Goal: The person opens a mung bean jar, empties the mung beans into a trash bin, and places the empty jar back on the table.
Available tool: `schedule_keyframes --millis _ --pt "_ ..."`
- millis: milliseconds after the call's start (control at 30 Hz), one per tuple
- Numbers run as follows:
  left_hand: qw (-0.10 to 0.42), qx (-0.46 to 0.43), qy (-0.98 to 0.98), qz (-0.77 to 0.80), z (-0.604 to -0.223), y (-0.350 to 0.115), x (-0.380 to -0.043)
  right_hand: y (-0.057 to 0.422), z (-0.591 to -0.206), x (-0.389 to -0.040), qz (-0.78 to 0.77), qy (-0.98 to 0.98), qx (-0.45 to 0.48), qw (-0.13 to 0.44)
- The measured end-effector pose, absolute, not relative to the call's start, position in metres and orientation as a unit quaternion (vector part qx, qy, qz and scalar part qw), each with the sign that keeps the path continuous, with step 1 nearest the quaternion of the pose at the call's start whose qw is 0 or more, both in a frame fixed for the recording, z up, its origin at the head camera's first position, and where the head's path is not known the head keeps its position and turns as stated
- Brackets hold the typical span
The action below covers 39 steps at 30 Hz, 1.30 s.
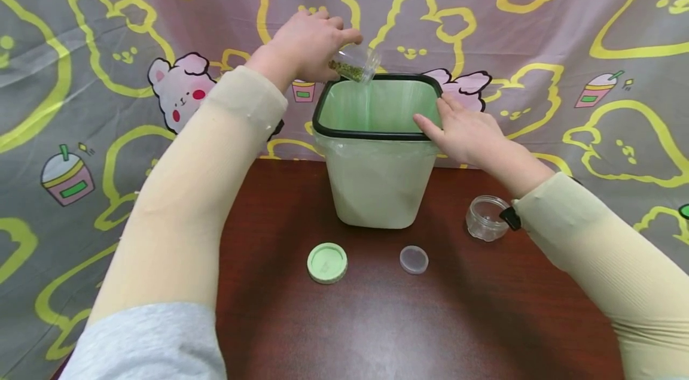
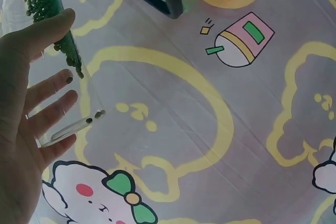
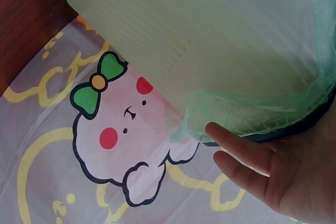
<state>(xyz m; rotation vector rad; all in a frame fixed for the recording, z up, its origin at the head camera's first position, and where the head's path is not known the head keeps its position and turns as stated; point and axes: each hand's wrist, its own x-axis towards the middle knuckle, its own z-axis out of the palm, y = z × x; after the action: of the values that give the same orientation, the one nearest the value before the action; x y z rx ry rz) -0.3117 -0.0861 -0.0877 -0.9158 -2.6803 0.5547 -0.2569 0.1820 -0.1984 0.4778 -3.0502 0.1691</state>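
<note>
My left hand (image 1: 312, 48) grips a clear jar (image 1: 370, 63), tipped on its side with its mouth above the left part of a pale green trash can (image 1: 379, 185). Small green beans (image 2: 44, 3) lie in the jar, and a few sit apart along its wall. A thin green bag (image 1: 401, 105) lines the can under a black rim (image 1: 377, 136). At the right of that rim rests my right hand (image 1: 470, 131), its thumb over the opening. In the right wrist view two fairly straight fingers (image 3: 244, 148) extend beside the bag's folded edge.
On the dark wooden table (image 1: 344, 332), in front of the can, lie a green lid (image 1: 327, 263) and a small clear disc (image 1: 414, 260). A second clear jar (image 1: 482, 221) stands to the right, near the right sleeve. Behind hangs a patterned cloth (image 1: 124, 87).
</note>
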Motion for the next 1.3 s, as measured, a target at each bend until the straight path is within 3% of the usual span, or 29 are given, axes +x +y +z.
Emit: schedule_keyframes --millis 300,567,1300 --pt "0.114 -0.315 -0.92 0.204 -0.0906 -0.0891 -0.3131 0.1824 -0.1976 -0.2562 0.057 -0.986 0.154 0.024" --pt "0.145 -0.318 -0.914 0.206 -0.0883 -0.0888 -0.3117 0.1817 -0.1967 -0.2555 0.058 -0.986 0.155 0.025" --pt "0.117 -0.318 -0.919 0.202 -0.0923 -0.0926 -0.3164 0.181 -0.1993 -0.2592 0.058 -0.986 0.151 0.027"
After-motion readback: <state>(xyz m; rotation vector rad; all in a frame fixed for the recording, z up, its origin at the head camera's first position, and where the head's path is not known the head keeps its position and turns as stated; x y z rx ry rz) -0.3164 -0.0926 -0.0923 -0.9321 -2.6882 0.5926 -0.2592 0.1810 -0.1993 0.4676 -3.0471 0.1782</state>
